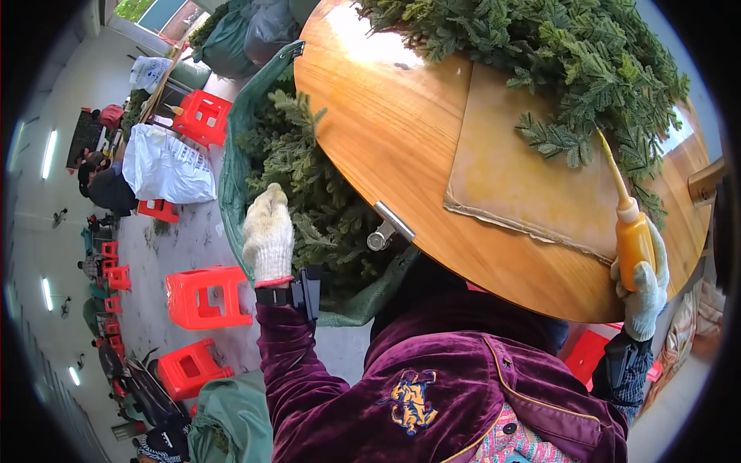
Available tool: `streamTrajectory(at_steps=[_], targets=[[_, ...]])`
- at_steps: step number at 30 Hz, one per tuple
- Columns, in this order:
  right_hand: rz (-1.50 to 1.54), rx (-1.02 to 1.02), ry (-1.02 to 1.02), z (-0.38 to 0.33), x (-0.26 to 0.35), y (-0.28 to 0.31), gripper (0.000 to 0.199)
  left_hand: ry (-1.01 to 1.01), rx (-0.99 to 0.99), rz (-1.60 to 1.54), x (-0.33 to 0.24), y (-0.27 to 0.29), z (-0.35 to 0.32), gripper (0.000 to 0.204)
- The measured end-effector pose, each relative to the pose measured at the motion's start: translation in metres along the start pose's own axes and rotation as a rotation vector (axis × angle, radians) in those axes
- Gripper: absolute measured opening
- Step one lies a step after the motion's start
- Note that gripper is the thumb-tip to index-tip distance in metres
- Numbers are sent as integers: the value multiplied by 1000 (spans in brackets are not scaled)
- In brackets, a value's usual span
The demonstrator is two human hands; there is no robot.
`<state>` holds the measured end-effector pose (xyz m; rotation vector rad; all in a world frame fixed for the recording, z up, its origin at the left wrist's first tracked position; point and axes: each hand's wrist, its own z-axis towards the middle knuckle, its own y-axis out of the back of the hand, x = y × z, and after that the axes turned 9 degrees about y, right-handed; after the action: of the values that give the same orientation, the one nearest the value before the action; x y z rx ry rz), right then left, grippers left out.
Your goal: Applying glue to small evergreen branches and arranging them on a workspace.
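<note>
My left hand [268, 236], in a cream knitted glove, is at the edge of a green woven sack [232, 179] full of fir branches [305, 174]. Its fingers look bunched together, and what they may grip is hidden. My right hand [647, 297], in a pale glove, is wrapped round a squeeze bottle [631, 238] of orange-yellow liquid. The bottle stands nozzle up over the table's right side, its long yellowish tip beside the fir sprigs. A brown cardboard sheet [521, 181] lies on the round wooden table [359, 131], partly under a heap of fir greenery [556, 54].
A metal clamp [395, 221] sits on the table's near left edge, beside the sack. Red plastic stools [204, 297] stand on the floor to the left. A white plastic bag [166, 163] and a person [108, 185] are further off. A green cloth sack [231, 420] lies at lower left.
</note>
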<state>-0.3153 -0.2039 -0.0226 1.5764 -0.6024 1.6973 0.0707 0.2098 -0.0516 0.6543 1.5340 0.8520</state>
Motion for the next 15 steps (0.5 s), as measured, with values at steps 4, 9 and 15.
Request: streamTrajectory(at_steps=[4, 9, 15], targets=[[10, -12, -21, 2, 2, -1, 103, -154, -44, -80, 0, -15, 10, 43], [214, -108, -29, -1, -1, 2, 105, -268, -60, -176, -39, -18, 16, 43], [437, -91, 15, 2, -5, 12, 98, -576, 229, -458, -127, -41, -29, 40]])
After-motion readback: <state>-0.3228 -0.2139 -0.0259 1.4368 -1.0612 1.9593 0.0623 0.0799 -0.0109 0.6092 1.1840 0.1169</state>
